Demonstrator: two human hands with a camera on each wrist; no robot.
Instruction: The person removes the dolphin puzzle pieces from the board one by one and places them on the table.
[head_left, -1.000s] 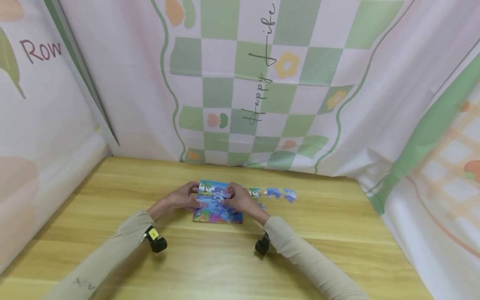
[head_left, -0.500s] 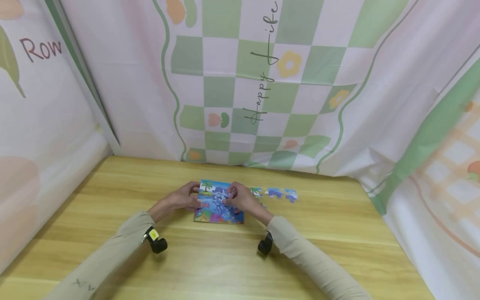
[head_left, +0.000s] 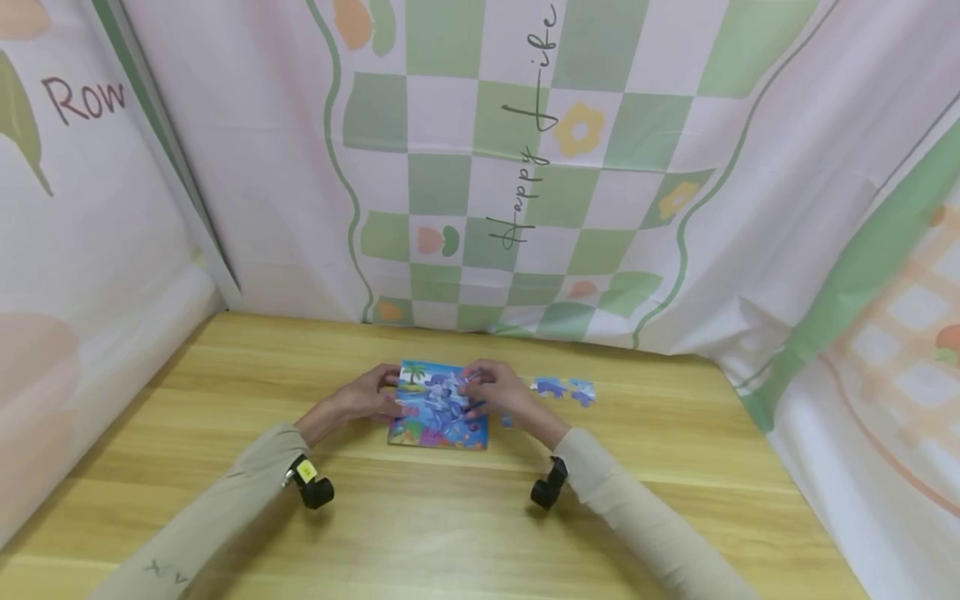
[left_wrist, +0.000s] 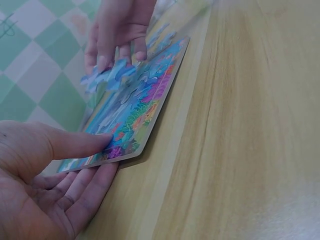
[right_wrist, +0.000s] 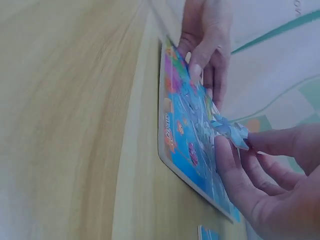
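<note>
A bright jigsaw board (head_left: 427, 435) with a sea picture lies on the table in the head view. My left hand (head_left: 365, 396) grips its left edge; in the left wrist view the thumb presses the top face and the fingers reach beneath. Over the right part of the board, my right hand (head_left: 504, 393) pinches a blue and white puzzle piece (right_wrist: 231, 132) between thumb and fingers. In the left wrist view this piece (left_wrist: 107, 79) is raised and tilted above the board. The hand hides part of the board's right side.
Loose puzzle pieces lie right of the board, among them a purple and blue one (head_left: 550, 387) and a pale blue one (head_left: 582, 392). Another small blue piece (head_left: 507, 421) shows beside the right hand. A checked curtain (head_left: 495, 250) hangs behind the wooden table (head_left: 420, 533).
My right hand has shifted right and lifted a little off the middle of the board, with the puzzle piece now visible. It covers the loose palm-tree piece. My left hand stays in place.
</note>
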